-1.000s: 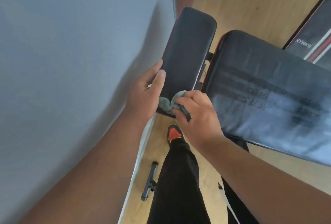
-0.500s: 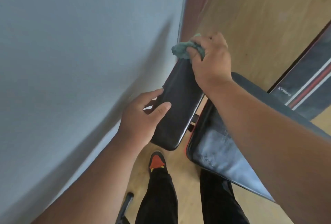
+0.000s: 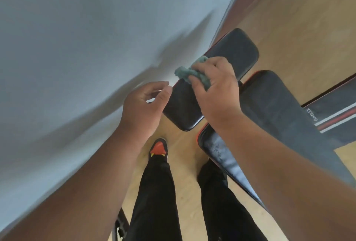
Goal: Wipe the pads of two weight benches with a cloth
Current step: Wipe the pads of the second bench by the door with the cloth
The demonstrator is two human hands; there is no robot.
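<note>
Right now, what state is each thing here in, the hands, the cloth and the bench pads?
Right hand: closed on the cloth, pressing it to the small pad.
Left hand: open, fingers loose, beside the small pad's edge.
Cloth: bunched up, green.
Small pad: black, tilted, being wiped.
Large pad: black, red-edged, smeared near its lower end.

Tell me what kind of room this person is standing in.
Probably a home gym or small workout room. A padded weight bench with a smaller seat pad stands on a wooden floor by a plain wall, and a striped exercise mat lies alongside.
</note>
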